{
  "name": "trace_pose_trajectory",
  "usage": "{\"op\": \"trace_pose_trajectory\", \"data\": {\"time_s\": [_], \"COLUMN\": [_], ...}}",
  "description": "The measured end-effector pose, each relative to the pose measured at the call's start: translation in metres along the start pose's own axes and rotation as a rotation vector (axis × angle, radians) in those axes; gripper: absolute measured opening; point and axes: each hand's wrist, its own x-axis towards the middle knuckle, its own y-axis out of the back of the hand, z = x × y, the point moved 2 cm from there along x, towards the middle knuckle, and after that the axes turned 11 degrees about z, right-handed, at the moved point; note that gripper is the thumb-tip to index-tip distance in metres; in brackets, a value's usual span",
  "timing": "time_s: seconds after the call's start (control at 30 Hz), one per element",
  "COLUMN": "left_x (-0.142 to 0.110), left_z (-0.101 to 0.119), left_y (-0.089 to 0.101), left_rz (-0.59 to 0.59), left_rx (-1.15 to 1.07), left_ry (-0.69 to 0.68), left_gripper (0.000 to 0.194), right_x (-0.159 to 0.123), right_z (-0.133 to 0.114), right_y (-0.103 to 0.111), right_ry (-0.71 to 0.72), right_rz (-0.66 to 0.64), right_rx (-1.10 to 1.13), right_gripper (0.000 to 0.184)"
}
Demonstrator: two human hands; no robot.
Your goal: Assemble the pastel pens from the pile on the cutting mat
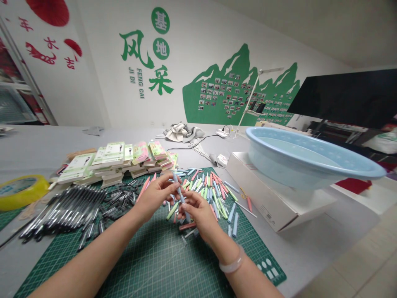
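Observation:
Above the green cutting mat (149,265), both hands meet on one light blue pen (179,189). My left hand (159,191) is closed on its upper part, thumb and fingers pinching it. Lower down, my right hand (197,211) grips the same pen; a pale bracelet (232,261) circles that wrist. Behind and around the fingers spreads a loose pile of pink, green, blue and white pen parts (217,192). A reddish pen piece (187,226) and small clear bits lie just under my right hand.
Black pens (68,207) lie in a row at left, beside loose black caps (122,198). Small boxes (108,155) are stacked behind them. Yellow tape (40,186) sits far left. A blue basin (279,165) rests on a white box (263,198) at right, overhanging it.

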Motion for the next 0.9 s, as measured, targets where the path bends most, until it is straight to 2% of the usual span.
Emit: {"op": "trace_pose_trajectory", "data": {"time_s": [0.13, 0.27, 0.43, 0.5, 0.53, 0.67, 0.7, 0.77, 0.9], "left_x": [0.002, 0.007, 0.016, 0.016, 0.014, -0.006, -0.012, -0.021, -0.028], "left_z": [-0.007, -0.012, -0.003, 0.001, 0.000, -0.023, -0.031, -0.046, -0.062], "left_y": [0.000, 0.005, 0.030, 0.041, 0.044, 0.047, 0.048, 0.048, 0.043], "left_rz": [0.090, 0.139, 0.268, 0.269, 0.219, -0.146, -0.168, -0.128, -0.086], "left_rx": [-0.115, -0.231, -0.247, -0.202, -0.150, 0.240, 0.352, 0.591, 0.981], "left_ry": [0.069, 0.127, 0.079, 0.100, 0.146, 0.451, 0.479, 0.458, 0.269], "left_gripper": [0.032, 0.034, 0.034, 0.034, 0.033, 0.030, 0.029, 0.025, 0.015], "right_x": [0.000, -0.002, -0.003, -0.001, 0.000, 0.003, 0.004, 0.004, 0.002], "right_z": [-0.002, -0.006, -0.011, -0.011, -0.011, -0.008, -0.007, -0.006, -0.004], "right_y": [0.001, 0.002, 0.010, 0.015, 0.017, 0.024, 0.025, 0.025, 0.023], "right_ry": [-0.013, -0.077, -0.187, -0.206, -0.206, -0.210, -0.219, -0.238, -0.267], "right_rz": [0.006, -0.047, -0.096, -0.086, -0.059, 0.071, 0.089, 0.119, 0.180], "right_rx": [-0.023, -0.060, -0.092, -0.065, -0.043, 0.038, 0.053, 0.087, 0.168], "right_gripper": [0.034, 0.040, 0.040, 0.040, 0.039, 0.037, 0.038, 0.039, 0.039]}}
